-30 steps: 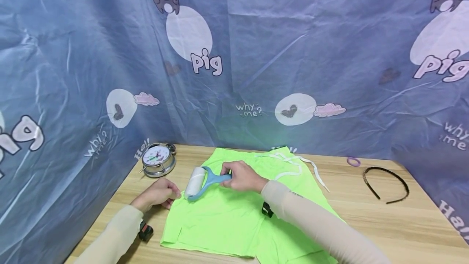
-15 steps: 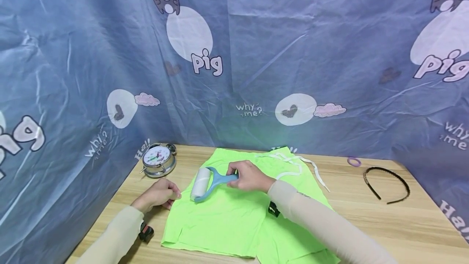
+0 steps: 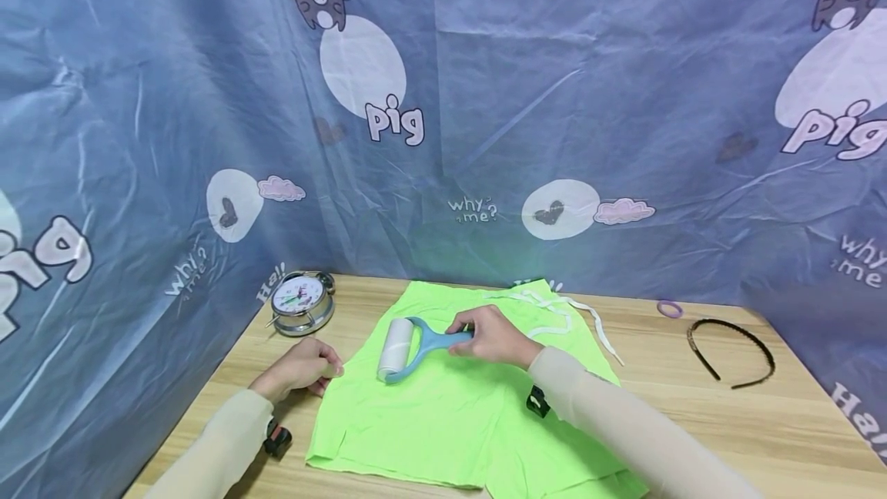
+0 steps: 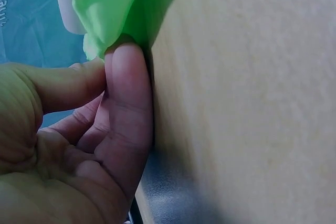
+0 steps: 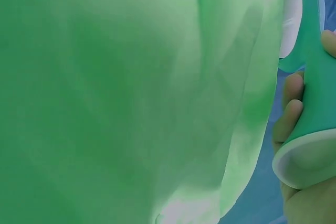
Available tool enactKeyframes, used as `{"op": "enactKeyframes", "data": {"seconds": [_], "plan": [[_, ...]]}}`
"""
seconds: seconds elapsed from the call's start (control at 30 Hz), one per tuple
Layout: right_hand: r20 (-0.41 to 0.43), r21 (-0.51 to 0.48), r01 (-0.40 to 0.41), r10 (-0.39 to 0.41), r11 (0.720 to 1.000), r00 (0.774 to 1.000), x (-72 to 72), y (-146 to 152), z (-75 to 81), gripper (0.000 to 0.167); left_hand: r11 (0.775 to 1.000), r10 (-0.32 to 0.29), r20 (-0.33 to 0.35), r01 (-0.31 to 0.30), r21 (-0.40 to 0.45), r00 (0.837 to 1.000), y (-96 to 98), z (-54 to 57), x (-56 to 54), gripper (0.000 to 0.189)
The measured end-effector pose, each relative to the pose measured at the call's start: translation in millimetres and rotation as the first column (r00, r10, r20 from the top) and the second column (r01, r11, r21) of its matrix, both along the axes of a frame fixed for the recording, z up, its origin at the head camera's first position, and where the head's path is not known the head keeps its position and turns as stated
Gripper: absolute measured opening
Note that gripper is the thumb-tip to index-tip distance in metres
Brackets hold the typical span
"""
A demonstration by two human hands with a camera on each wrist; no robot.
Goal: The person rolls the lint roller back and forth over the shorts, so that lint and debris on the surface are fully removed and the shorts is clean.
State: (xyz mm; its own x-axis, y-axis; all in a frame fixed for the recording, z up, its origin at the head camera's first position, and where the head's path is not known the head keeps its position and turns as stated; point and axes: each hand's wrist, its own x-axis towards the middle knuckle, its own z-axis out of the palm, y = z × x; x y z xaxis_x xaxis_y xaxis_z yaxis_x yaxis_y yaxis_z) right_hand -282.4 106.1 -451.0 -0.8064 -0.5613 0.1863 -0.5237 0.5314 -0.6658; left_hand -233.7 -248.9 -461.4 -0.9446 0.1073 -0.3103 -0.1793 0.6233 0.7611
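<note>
Over the green shorts, the right hand curls its fingers round the lint roller, which seems to touch them. At the shorts' left edge, the left hand pinches the fabric; left of the shorts stands an alarm clock.

Close wrist views (shorts in all)

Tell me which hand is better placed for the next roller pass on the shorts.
Probably the right hand: it holds the roller over the green shorts, while the left hand pinches their edge.
</note>
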Motion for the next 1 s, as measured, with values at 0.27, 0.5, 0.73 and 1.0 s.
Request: {"op": "enactKeyframes", "data": {"seconds": [0.27, 0.5, 0.73, 1.0], "plan": [[0.029, 0.008, 0.007, -0.007, 1.0, 1.0, 3.3, 13, -2.9, 0.017, 1.0, 0.028, 0.0, -0.028, -0.013, 1.0, -0.4, 0.0, 0.2, 0.004], [0.047, 0.019, 0.004, -0.005, 1.0, 0.999, 7.1, 26, -3.3, 0.016, 1.0, 0.029, 0.002, -0.029, -0.005, 1.0, 0.6, 0.6, 1.7, 0.003], [0.074, 0.017, 0.028, -0.029, 0.999, 0.997, 7.4, 43, -4.7, 0.018, 1.0, 0.029, 0.004, -0.029, 0.001, 1.0, -0.3, -2.2, 0.6, 0.003], [0.061, 0.0, 0.034, -0.034, 0.999, 0.998, 10.8, 53, -4.9, 0.017, 1.0, 0.027, 0.006, -0.027, -0.005, 1.0, -1.8, -4.2, -0.9, 0.003]]}}
